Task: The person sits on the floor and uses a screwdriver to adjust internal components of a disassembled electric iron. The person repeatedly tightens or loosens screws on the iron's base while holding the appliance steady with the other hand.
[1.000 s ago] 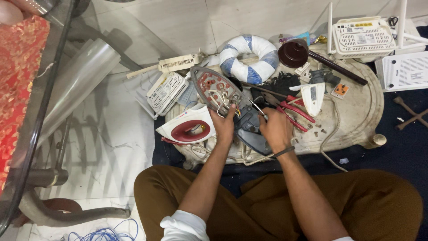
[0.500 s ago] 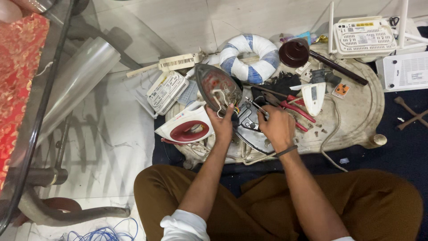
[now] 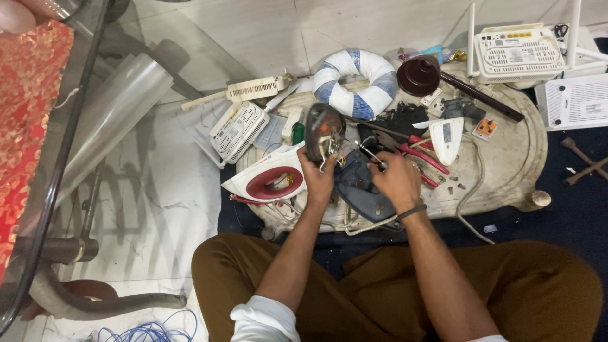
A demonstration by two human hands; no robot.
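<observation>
Seated person, brown trousers, both forearms extended over a low round table (image 3: 506,183). The left hand (image 3: 318,178) grips the lower edge of an iron soleplate (image 3: 323,131), held tilted on edge with loose wires at its base. The right hand (image 3: 398,182) is closed around a thin metal tool (image 3: 369,154) whose tip points toward those wires. Under the right hand lies a dark grey iron cover (image 3: 358,190). Just left of the left hand sits the white and red iron body (image 3: 269,179). Beyond the right hand lie red-handled pliers (image 3: 415,151); farther off, a blue and white ring (image 3: 354,82).
</observation>
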